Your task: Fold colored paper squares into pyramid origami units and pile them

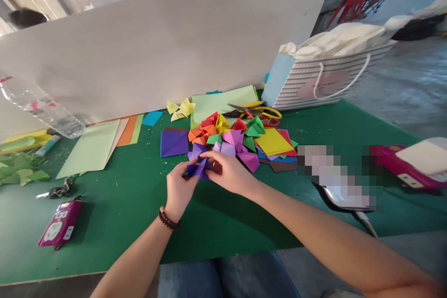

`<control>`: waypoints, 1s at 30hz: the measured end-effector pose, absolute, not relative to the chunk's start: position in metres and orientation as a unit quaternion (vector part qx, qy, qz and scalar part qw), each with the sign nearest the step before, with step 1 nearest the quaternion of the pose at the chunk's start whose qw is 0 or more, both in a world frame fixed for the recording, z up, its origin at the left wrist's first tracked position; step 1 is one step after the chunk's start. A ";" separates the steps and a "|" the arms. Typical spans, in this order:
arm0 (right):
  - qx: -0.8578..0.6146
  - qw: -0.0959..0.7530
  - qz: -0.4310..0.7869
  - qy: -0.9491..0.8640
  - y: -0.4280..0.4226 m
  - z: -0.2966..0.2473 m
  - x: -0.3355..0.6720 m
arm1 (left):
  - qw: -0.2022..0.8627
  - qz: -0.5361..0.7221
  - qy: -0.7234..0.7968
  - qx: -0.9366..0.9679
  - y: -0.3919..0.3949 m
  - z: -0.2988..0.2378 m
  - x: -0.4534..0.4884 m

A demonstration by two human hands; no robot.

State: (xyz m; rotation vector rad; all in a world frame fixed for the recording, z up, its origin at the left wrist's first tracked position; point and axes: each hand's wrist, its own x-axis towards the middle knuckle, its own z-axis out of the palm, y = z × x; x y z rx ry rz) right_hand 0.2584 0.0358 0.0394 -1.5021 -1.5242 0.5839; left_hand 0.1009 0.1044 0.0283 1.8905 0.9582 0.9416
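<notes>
Between my two hands is a dark purple folded paper piece (199, 168), raised a little above the green table. My left hand (179, 184) wears a beaded bracelet and pinches the piece's left side. The fingers of my right hand (228, 172) close on its right side. Just beyond my hands lies a pile of folded paper pieces (233, 138) in red, orange, yellow, green, pink and lilac. A stack of flat purple paper squares (174, 143) sits to the left of the pile. More flat squares, a yellow sheet (275, 141) on top, lie to its right.
Scissors (256, 112) lie behind the pile, near a striped paper bag (324, 74). On the right is a phone (345, 186) with a cable. Pale green sheets (91, 146), a plastic bottle (45, 107), keys (59, 189) and a magenta pouch (61, 223) are left. A white partition (167, 51) stands behind.
</notes>
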 end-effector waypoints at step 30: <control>-0.588 0.482 0.344 -0.551 0.044 0.027 0.264 | 0.620 0.288 0.357 0.636 0.101 0.029 0.106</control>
